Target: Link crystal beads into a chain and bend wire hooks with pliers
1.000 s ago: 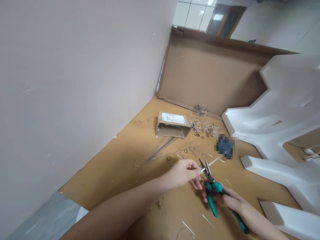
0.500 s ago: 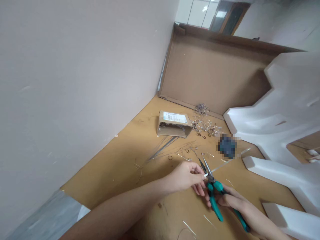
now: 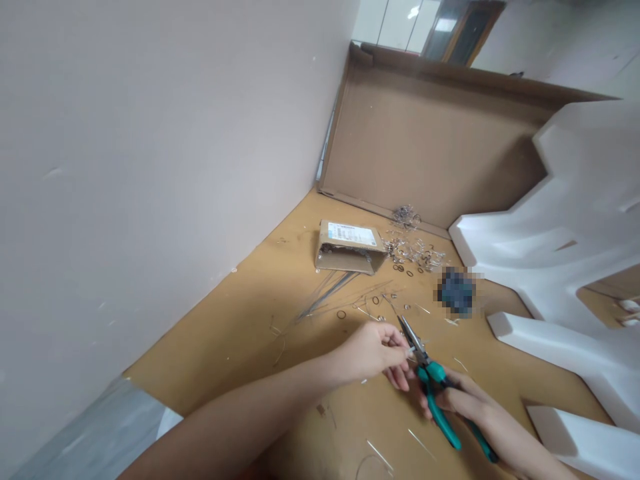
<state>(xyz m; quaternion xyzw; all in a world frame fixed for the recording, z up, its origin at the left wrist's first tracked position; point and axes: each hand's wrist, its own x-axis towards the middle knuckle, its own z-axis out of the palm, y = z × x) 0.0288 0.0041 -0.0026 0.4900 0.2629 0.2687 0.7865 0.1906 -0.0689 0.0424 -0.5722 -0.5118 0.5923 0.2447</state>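
Tan table (image 3: 210, 333), clock from its mid. Box (image 3: 353, 233) sits at 12, open end twd 6. Wires (image 3: 327, 295) lie just off that end, approx 11. Loose metal bits (image 3: 416, 253) at 1, w/ rings (image 3: 399, 269) nr & a clump (image 3: 405, 217) behind. Blurred dark item (image 3: 455, 292) at 2. White foam (image 3: 525, 340) at 3. Thin strips (image 3: 380, 455) nr 6.

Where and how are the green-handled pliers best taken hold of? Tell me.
Probably best to take the pliers by their green handles, from the person's near right, as the right hand does: the handles spread toward that side, while the narrow jaws point away.
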